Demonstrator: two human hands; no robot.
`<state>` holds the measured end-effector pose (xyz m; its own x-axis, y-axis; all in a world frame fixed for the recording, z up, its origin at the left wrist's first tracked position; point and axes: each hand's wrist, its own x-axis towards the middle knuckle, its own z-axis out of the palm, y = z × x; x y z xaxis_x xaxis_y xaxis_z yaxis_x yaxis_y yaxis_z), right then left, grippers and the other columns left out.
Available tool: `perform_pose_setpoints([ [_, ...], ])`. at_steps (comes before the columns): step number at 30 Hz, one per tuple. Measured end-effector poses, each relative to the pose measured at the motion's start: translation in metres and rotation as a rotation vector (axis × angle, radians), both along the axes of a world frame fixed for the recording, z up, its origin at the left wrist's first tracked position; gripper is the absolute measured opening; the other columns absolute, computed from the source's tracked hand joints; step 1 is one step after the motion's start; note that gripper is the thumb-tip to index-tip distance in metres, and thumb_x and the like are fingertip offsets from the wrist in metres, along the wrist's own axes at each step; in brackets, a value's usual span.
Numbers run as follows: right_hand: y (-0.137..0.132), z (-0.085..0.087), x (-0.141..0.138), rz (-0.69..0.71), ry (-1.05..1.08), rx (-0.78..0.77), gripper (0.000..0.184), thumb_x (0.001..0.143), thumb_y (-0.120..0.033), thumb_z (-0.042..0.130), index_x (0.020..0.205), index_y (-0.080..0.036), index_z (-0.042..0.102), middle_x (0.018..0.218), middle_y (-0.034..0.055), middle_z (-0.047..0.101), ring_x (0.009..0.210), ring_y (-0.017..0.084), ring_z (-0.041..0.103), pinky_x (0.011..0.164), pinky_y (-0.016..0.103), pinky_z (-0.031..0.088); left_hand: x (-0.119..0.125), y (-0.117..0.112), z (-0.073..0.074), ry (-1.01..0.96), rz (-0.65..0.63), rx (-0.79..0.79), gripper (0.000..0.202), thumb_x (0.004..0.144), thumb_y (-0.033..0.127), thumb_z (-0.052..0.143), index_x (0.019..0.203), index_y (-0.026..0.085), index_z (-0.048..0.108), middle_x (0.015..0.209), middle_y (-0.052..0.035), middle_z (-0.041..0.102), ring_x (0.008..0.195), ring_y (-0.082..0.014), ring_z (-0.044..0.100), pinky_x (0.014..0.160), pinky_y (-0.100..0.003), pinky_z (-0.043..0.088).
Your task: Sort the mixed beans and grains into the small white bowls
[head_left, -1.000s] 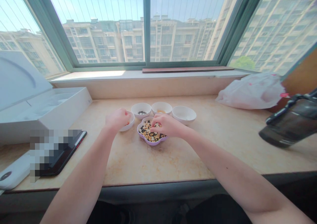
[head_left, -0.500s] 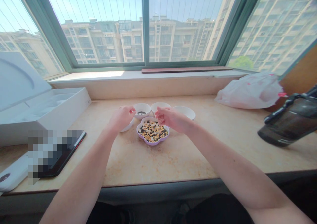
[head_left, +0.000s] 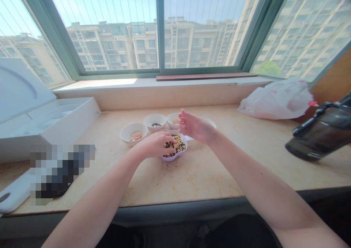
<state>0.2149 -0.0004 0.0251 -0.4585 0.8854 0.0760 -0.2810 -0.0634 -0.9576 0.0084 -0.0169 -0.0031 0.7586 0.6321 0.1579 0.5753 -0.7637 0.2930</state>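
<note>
A purple scalloped bowl [head_left: 175, 156] holds mixed dark and yellow beans with pale pieces. My left hand [head_left: 156, 144] reaches over its left side, thumb and fingers apart just above the beans. Above the bowl's back right is my right hand [head_left: 193, 126], its fingers curled in; anything between the fingertips is too small to make out. Around the back stand several white bowls: a left bowl [head_left: 127, 133] with pale and reddish pieces, a middle bowl [head_left: 150, 118] with dark beans, and another bowl [head_left: 172, 117] with yellow bits. A right white bowl [head_left: 210, 121] is mostly hidden by my right hand.
An open white box [head_left: 74, 116] stands on the left, with a phone [head_left: 61, 189] and a white device [head_left: 13, 195] in front. At right lie a tied plastic bag [head_left: 274, 100] and a dark clear bottle [head_left: 318, 134]. The countertop [head_left: 192, 182] ends near my body.
My left hand has moved right and nearer, from beside the white bowls to over the purple bowl, uncovering the left white bowl. My right hand has shifted slightly right, its fingers turned upward.
</note>
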Motion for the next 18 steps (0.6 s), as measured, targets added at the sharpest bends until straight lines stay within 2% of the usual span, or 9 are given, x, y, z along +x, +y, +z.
perform_pose_setpoints([
  [2, 0.006, -0.005, 0.001, -0.163, -0.139, 0.192, 0.039, 0.074, -0.055, 0.082, 0.077, -0.021, 0.065, 0.066, -0.0049, 0.052, 0.059, 0.011, 0.042, 0.059, 0.027, 0.036, 0.002, 0.000, 0.000, 0.016, 0.002, 0.014, 0.015, 0.088, 0.028, 0.070, 0.099, 0.022, 0.078, 0.106, -0.0076, 0.072, 0.102, -0.0254, 0.066, 0.087, -0.035, 0.050],
  [5, 0.017, -0.014, 0.004, -0.463, -0.461, 0.502, 0.024, 0.077, -0.041, 0.081, 0.080, -0.020, 0.072, 0.072, -0.0007, 0.064, 0.064, 0.014, 0.050, 0.064, 0.029, 0.040, 0.006, 0.003, -0.001, 0.051, 0.007, 0.016, 0.008, 0.086, 0.022, 0.069, 0.089, 0.020, 0.075, 0.097, -0.0063, 0.072, 0.098, -0.0243, 0.066, 0.082, -0.033, 0.049],
  [7, 0.023, -0.020, 0.005, -0.575, -0.670, 0.672, 0.012, 0.082, -0.032, 0.077, 0.081, -0.020, 0.074, 0.077, 0.0015, 0.069, 0.067, 0.015, 0.054, 0.067, 0.031, 0.042, 0.008, 0.004, -0.003, 0.064, 0.008, 0.020, 0.008, 0.087, 0.020, 0.067, 0.081, 0.019, 0.073, 0.090, -0.0056, 0.071, 0.092, -0.0230, 0.066, 0.078, -0.032, 0.048],
  [9, 0.030, -0.025, 0.006, -0.616, -0.823, 0.783, 0.008, 0.086, -0.026, 0.072, 0.086, -0.020, 0.076, 0.083, 0.0031, 0.072, 0.069, 0.016, 0.057, 0.071, 0.031, 0.045, 0.010, 0.006, -0.006, 0.056, 0.014, 0.025, 0.012, 0.087, 0.020, 0.066, 0.077, 0.018, 0.072, 0.086, -0.0053, 0.071, 0.086, -0.0219, 0.066, 0.076, -0.032, 0.048],
  [13, 0.042, -0.032, 0.009, -0.628, -1.045, 0.837, 0.017, 0.095, -0.025, 0.063, 0.096, -0.020, 0.079, 0.099, 0.0074, 0.074, 0.082, 0.019, 0.065, 0.080, 0.033, 0.047, 0.012, 0.007, -0.010, -0.006, 0.023, 0.003, 0.014, 0.087, 0.016, 0.063, 0.080, 0.019, 0.074, 0.085, -0.0049, 0.071, 0.082, -0.0220, 0.066, 0.079, -0.034, 0.048],
  [18, 0.053, -0.036, 0.012, -0.611, -1.211, 0.793, 0.027, 0.101, -0.028, 0.054, 0.107, -0.022, 0.079, 0.112, 0.0110, 0.072, 0.101, 0.025, 0.067, 0.090, 0.035, 0.047, 0.012, 0.005, -0.011, -0.064, 0.031, -0.021, 0.015, 0.085, 0.016, 0.064, 0.076, 0.021, 0.073, 0.080, -0.0046, 0.070, 0.079, -0.0232, 0.066, 0.082, -0.036, 0.049],
])
